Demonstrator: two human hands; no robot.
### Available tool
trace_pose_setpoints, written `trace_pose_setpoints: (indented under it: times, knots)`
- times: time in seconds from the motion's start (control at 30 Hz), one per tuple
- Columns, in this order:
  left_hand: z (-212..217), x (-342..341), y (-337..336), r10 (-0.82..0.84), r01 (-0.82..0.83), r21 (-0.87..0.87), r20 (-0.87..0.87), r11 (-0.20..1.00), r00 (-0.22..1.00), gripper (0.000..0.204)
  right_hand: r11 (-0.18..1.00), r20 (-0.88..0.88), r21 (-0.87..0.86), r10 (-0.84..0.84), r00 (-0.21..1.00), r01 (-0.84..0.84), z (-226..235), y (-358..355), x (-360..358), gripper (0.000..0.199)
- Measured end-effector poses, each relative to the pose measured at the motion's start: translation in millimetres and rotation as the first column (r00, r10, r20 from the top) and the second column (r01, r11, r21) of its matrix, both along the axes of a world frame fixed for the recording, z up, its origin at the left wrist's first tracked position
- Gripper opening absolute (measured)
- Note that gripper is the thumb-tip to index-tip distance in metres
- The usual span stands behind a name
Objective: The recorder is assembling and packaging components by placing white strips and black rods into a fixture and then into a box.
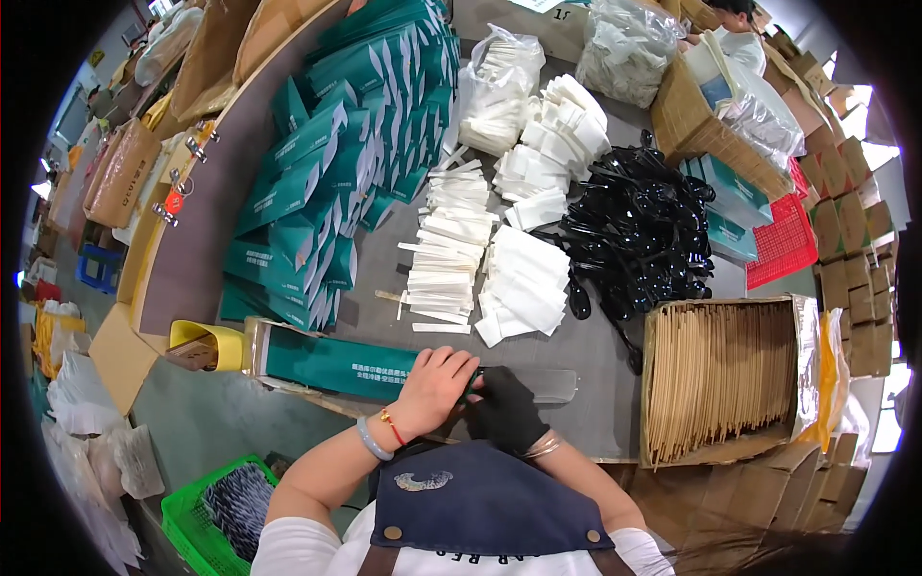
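Observation:
A long teal printed sleeve (pixel 322 365) lies along the near edge of the table. My left hand (pixel 437 389), bare, is closed over its right end, with the fingers bent on top and the thumb hidden. Beside it, my right hand (pixel 509 408) in a black glove has its fingers drawn together at the sleeve's end; what they pinch is hidden. A clear, flat plastic piece with a rounded end (pixel 557 386) sticks out to the right from behind the glove.
Teal sleeves (pixel 298 202) are piled at far left. White paper packets (pixel 523 278), narrow white strips (pixel 444 259) and black glossy spoon-like pieces (pixel 639 230) cover the middle. A carton of thin wooden sticks (pixel 725 379) stands at right, a yellow container (pixel 221 346) at left.

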State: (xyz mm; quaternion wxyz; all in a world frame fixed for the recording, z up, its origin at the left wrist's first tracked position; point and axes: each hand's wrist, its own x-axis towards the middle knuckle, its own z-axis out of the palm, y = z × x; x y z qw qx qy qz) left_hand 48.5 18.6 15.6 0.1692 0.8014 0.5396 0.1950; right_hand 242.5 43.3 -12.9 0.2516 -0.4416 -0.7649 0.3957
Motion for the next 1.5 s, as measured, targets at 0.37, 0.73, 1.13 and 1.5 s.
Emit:
trace_pose_setpoints:
  times: [0.37,0.73,1.13,1.5]
  knots:
    - [74.7,-16.9,25.3,-0.31,0.259,-0.197,-0.307,0.946,0.9,0.024,0.937,0.421,0.231,0.145,0.895,-0.261,66.2,36.0,18.0,0.065]
    - [83.4,-116.3,30.8,0.436,-0.384,0.334,-0.093,0.861,0.895,0.041,0.951,0.423,0.302,-0.071,0.903,-0.067,70.7,34.4,43.4,0.06]
    - [-32.0,-48.0,-32.8,0.606,-0.593,-0.149,0.056,0.791,0.794,0.098,0.955,0.568,0.095,0.181,0.803,-0.282,74.8,27.8,20.3,0.062]
    - [161.2,-52.1,-14.6,-0.259,-0.09,0.562,0.51,0.822,0.821,0.026,0.905,0.126,0.416,0.035,0.991,-0.084,41.4,26.0,-0.5,0.053]
